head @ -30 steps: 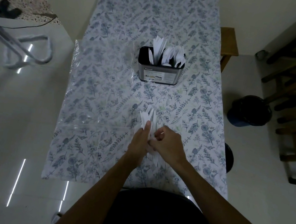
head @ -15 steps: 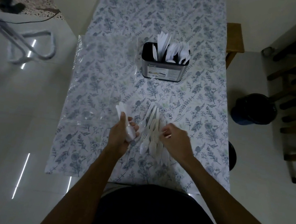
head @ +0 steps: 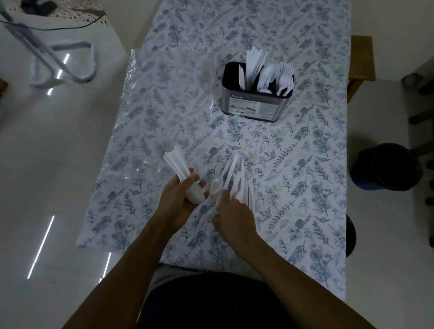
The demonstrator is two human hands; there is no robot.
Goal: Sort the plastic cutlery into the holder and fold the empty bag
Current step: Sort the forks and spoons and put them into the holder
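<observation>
Cutlery of white plastic is in three places, all told from the holder (head: 256, 95), a dark metal box w/ a label that stands upright on the table (head: 305, 176). Inside the holder stand knives, spoons and forks, handles or heads sticking up. Nearer to the person than the holder, a loose pile of cutlery (head: 238, 181) lies flat on the table. Left hand (head: 178, 200) has its grip curled round a bunch of spoons (head: 181, 172), handles fanning out up-left, approx. level w/ the pile and just left of it. Right hand (head: 233, 217) rests on the near end of the pile, fingers spread. Clear bag (head: 164, 96) lies flat on the table, left of the holder.
</observation>
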